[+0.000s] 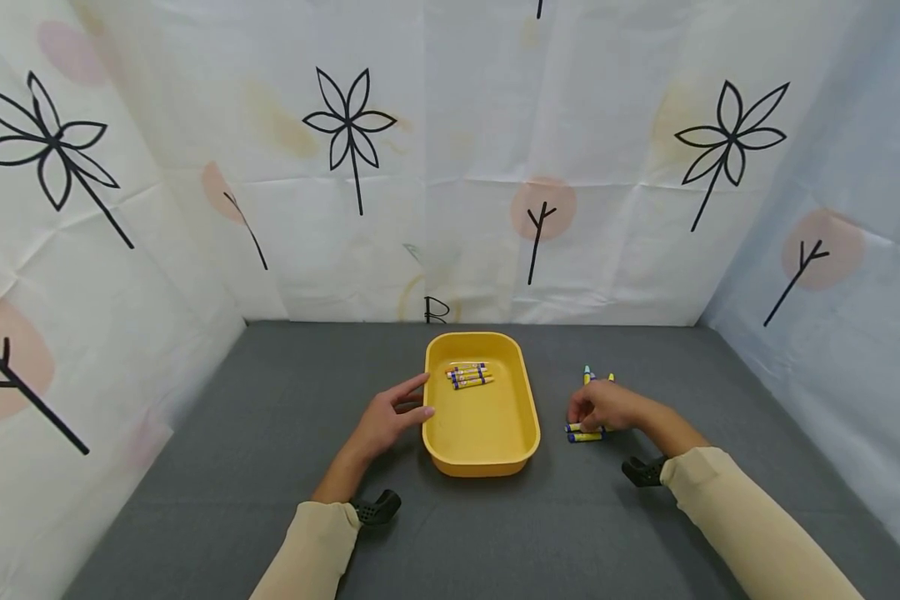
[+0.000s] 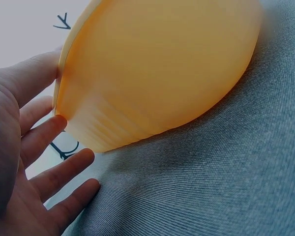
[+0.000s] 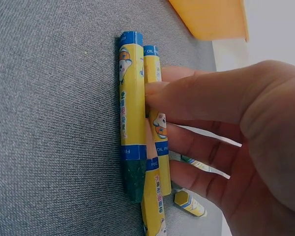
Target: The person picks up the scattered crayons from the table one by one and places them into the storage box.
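A yellow tray point(image 1: 528, 417) sits mid-table with several yellow-and-blue crayons point(image 1: 469, 375) lying in its far end. My left hand point(image 1: 414, 398) rests against the tray's left rim with its fingers straight; up close the thumb and fingers point(image 2: 64, 169) touch the tray wall point(image 2: 157, 73). To the right of the tray, my right hand point(image 1: 581, 413) is curled down over a loose group of crayons point(image 1: 585, 436) on the table. In the right wrist view, thumb and fingers point(image 3: 187, 142) pinch one crayon point(image 3: 157, 142), with another crayon point(image 3: 132, 118) lying right beside it.
Grey cloth point(image 1: 270, 433) covers the table. White sheets printed with black flowers point(image 1: 348, 125) wall it in at the left, back and right. A few more crayons point(image 1: 589, 375) lie just beyond my right hand. A corner of the tray point(image 3: 211, 19) shows behind the crayons.
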{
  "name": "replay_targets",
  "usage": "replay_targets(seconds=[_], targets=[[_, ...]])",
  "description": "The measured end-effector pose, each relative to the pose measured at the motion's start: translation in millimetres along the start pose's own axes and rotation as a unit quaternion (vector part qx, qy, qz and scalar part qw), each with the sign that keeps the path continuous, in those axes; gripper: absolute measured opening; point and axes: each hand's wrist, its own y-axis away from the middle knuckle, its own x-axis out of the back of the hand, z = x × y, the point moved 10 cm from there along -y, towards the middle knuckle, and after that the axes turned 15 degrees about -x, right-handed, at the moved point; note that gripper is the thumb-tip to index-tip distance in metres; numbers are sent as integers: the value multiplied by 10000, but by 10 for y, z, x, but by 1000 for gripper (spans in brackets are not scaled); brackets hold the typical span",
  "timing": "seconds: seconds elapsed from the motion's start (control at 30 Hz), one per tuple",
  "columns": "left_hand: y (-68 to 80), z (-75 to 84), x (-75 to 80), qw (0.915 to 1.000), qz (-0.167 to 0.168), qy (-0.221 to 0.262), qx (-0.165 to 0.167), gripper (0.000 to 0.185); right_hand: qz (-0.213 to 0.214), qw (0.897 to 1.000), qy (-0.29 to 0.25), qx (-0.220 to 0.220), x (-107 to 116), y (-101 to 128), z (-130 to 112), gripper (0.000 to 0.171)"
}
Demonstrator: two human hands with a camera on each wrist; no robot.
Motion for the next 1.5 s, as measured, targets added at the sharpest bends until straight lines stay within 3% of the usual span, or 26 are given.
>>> replay_targets(seconds=[0.17,0.4,0.53,0.8,1.03,1.1,1.33,1.5], targets=[[-8,-54,-6,10000,6,61,11,61,24,9995,-202,-226,-3,-21,-13,13],[-36,-389,-8,9998,168,67,11,62,286,9991,-278,-154,105,-38,-42,7],[-46,-452,12,9997,250,52,-50,62,525,9979,-329,-187,235,-75,-63,6],[-36,-434,32,9997,251,2,-59,64,852,9955,-395,-131,514,-185,-288,8],[6,-24,20,9999,11,146,-61,62,1000,9947,-253,-25,771,-318,-631,10],[4,-25,23,9999,24,122,-61,61,1118,9934,-237,30,814,-368,-736,11],[-2,-19,17,9997,62,171,-152,60,1519,9877,-364,-124,779,-566,-949,13],[-6,-27,-3,9997,46,197,-157,61,1550,9874,-290,-110,646,-722,-1095,15]])
